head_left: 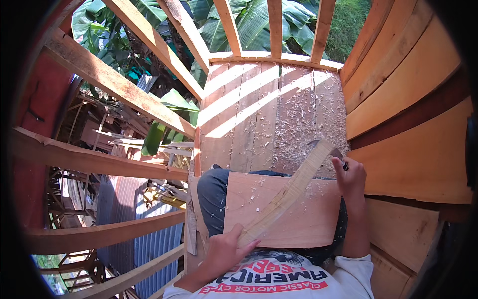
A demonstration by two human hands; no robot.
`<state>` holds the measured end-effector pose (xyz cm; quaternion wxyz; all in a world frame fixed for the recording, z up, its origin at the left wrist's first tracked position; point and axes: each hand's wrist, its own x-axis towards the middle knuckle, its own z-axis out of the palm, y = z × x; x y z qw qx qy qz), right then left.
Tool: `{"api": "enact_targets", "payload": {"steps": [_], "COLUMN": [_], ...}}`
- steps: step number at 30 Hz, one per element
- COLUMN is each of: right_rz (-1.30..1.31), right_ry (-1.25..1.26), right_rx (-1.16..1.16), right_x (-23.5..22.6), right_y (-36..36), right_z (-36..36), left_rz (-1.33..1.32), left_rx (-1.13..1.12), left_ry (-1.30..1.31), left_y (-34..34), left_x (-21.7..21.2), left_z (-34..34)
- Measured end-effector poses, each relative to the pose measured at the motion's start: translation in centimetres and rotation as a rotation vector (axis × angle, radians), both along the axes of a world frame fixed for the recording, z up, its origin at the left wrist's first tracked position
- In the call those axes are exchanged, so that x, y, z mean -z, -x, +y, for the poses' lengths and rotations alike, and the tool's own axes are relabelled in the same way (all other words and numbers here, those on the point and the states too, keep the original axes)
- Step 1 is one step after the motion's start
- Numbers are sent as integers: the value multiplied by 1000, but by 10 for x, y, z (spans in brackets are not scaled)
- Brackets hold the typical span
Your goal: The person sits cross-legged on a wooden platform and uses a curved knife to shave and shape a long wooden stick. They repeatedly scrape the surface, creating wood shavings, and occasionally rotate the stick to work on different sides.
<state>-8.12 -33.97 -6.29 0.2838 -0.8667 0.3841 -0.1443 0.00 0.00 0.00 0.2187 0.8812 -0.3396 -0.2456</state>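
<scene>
The person sat on a raised plank floor (249, 114) with a wide flat board (298, 219) lying across the lap, and a long pale wooden strip (291, 192) rested slantwise on top of that board. The strip ran from the lower left, near the person's body, up to the right, where its far end rose past the board's upper edge.

The left hand (226, 251) gripped the strip's near end. Its fingers (249, 244) were clenched over the top of the wood, with the thumb side underneath, so the strip passed out from the fist and up towards the other hand.

The right hand (351, 179) was raised just beside the strip's far end, its fingers curled shut around the dark handle of a blade (338, 153). The curved metal of that tool showed just behind the strip's tip; whether the edge actually touched the wood could not be told.

Pale wood shavings (298, 124) lay scattered over the floor ahead of the knees, thickest on the right side, and a few curls sat on the lap board near the strip. A wall of orange-brown planks (403, 99) stood at the person's right. Bare timber rails (114, 84) framed the open left side, with banana leaves (249, 25) beyond them.
</scene>
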Motion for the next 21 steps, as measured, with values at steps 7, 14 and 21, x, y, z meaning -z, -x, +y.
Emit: {"api": "enact_targets", "payload": {"steps": [7, 14, 21], "right_rz": [-227, -407, -559], "right_ry": [-149, -333, -389], "right_rx": [-41, -55, 44], "right_x": [24, 66, 82], "right_y": [-10, -28, -17], "right_z": [-20, -59, -76], "left_rz": [131, 613, 1182], "left_rx": [-176, -296, -186], "left_ry": [277, 358, 543], "left_y": [-42, -45, -46], "left_x": [5, 10, 47], "left_z": [-47, -92, -131]}}
